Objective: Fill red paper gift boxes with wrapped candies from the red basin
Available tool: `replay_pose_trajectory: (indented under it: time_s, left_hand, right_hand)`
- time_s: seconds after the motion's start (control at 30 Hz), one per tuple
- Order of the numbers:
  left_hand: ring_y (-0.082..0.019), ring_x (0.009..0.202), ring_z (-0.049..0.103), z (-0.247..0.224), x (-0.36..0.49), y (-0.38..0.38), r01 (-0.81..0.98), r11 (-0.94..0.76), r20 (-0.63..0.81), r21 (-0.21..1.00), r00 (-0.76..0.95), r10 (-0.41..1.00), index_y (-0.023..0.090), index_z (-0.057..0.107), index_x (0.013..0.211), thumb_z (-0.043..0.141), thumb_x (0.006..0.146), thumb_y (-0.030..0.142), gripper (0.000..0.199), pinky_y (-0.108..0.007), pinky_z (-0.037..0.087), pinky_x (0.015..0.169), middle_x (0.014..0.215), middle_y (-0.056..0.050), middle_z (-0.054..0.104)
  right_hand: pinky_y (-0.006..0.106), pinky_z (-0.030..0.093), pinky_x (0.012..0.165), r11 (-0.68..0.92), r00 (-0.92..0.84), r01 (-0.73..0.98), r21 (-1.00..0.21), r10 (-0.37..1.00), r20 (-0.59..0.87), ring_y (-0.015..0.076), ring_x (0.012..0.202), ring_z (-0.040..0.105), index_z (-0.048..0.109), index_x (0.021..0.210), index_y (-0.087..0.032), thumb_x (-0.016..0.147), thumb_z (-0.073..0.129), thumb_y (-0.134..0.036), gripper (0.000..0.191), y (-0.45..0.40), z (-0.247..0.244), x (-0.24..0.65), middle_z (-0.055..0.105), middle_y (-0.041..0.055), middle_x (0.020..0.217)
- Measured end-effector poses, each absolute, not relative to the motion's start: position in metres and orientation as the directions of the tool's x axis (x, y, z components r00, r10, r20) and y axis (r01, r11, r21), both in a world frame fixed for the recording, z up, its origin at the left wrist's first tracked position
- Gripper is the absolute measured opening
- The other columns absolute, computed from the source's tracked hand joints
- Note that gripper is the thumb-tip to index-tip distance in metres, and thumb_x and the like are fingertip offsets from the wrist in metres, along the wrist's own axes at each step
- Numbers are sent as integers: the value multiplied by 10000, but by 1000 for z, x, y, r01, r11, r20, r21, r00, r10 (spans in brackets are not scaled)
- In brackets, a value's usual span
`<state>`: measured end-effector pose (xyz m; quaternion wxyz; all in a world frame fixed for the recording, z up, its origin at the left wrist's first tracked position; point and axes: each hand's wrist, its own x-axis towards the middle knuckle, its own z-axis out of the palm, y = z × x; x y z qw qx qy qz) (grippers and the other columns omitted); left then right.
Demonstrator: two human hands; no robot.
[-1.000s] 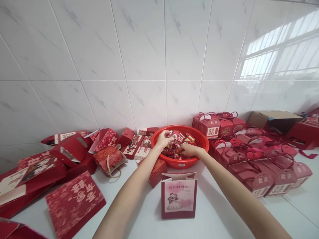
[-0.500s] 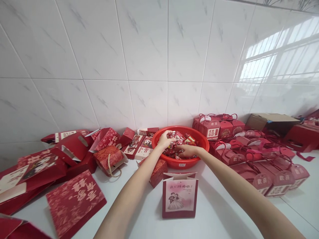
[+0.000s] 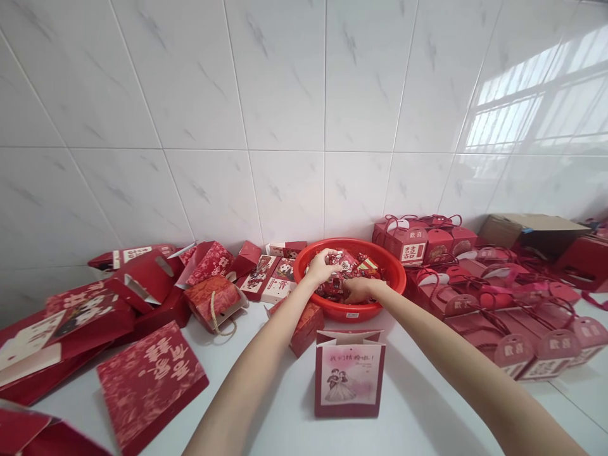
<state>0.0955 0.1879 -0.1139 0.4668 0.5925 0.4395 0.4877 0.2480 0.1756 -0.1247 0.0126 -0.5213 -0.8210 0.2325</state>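
Right hand point(image 3: 360, 289) amid wrapped sweets point(image 3: 350, 261) in red basin point(image 3: 330, 309), fingertips hidden, its hold impossible to tell.

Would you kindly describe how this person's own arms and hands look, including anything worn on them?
The left forearm and right forearm are slender and bare, with no sleeve in view. The left hand and right hand are ungloved. Neither wrist shows a watch or bracelet. The fingers are too small and partly hidden to tell about rings.
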Motion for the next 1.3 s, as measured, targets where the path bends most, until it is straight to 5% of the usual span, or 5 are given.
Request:
replay_pose_trajectory:
  time_s: [0.23, 0.43, 0.57, 0.83, 1.3]
  left_hand:
    - [-136, 773, 637, -111, 97, 184, 45, -186, 180, 981, 115, 977, 157, 681, 904, 842, 552, -10, 422, -248, 592, 648, 1008, -35, 693]
    - [-117, 703, 652, -107, 96, 185, -18, -166, 166, 986, 24, 986, 159, 649, 1062, 826, 669, 74, 439, -246, 586, 657, 912, -21, 678]
    - [-109, 650, 652, -104, 94, 186, -62, -140, 138, 988, -41, 990, 158, 607, 1154, 791, 758, 139, 437, -279, 591, 686, 848, -5, 653]
    - [-144, 720, 679, -105, 94, 184, -72, -147, 145, 987, -28, 989, 175, 642, 1084, 848, 701, 177, 435, -296, 590, 714, 841, 2, 663]
    - [-153, 742, 672, -108, 95, 186, -57, -206, 210, 977, 76, 975, 176, 650, 1035, 871, 645, 187, 448, -320, 595, 736, 914, -19, 667]
  right_hand:
    - [249, 469, 567, 321, -494, 758, -568, 851, -180, 157, 539, 593, 621, 517, -198, 470, 700, -48, 176, 172, -125, 250, 590, -28, 486]
    - [226, 490, 577, 226, -413, 437, -870, 910, 29, 136, 632, 626, 649, 732, -166, 619, 720, -236, 151, 165, -113, 261, 680, -5, 681]
    - [263, 535, 598, 148, -335, 191, -970, 939, 78, 148, 664, 648, 615, 774, -176, 641, 746, -331, 242, 162, -107, 266, 686, 25, 759]
    - [285, 554, 663, 123, -271, -113, -986, 951, 150, 141, 703, 640, 683, 813, -174, 512, 862, -306, 374, 162, -103, 269, 673, 10, 766]
    - [267, 499, 701, 234, -76, -339, -911, 959, 274, 113, 692, 598, 645, 801, -194, 499, 870, -305, 393, 158, -97, 268, 663, -13, 832]
